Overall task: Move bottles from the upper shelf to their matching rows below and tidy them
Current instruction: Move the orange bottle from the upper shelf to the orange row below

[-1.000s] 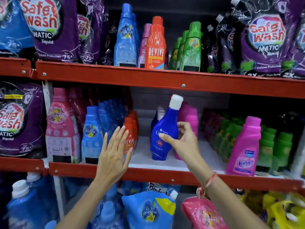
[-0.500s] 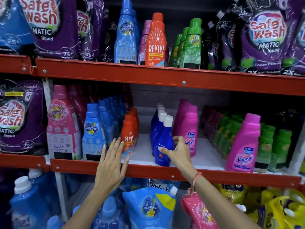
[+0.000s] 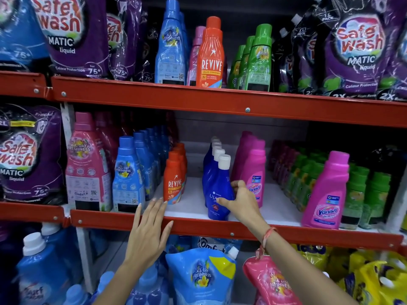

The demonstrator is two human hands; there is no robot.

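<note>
On the middle shelf's white board (image 3: 193, 201), behind its red metal front rail (image 3: 220, 227), the person's right hand (image 3: 242, 202) is closed round the lower body of a dark blue plastic bottle with a white cap (image 3: 218, 190). The thumb lies across the label at the front, the other fingers curl round the bottle's side toward three o'clock, and the forearm climbs from five o'clock with a red thread bracelet (image 3: 265, 241) at the wrist. That bottle stands upright at the front of a row of matching blue bottles (image 3: 212, 155) running back toward twelve o'clock; its label shows the letters "UJA" before the thumb hides the rest.

At nine o'clock from it, the left hand (image 3: 149, 232) is open and flat, fingers spread and pointing up, palm against the red rail and holding nothing. Its fingertips end just below a small orange "Revive" bottle (image 3: 174, 179) heading its own row. At three o'clock from the blue bottle stand pink "Vanish" bottles (image 3: 255, 172).

Up on the top shelf (image 3: 220, 100), a tall orange "Revive" bottle (image 3: 211, 53) stands between a tall light blue bottle (image 3: 170, 45) and green bottles (image 3: 257, 58).
</note>
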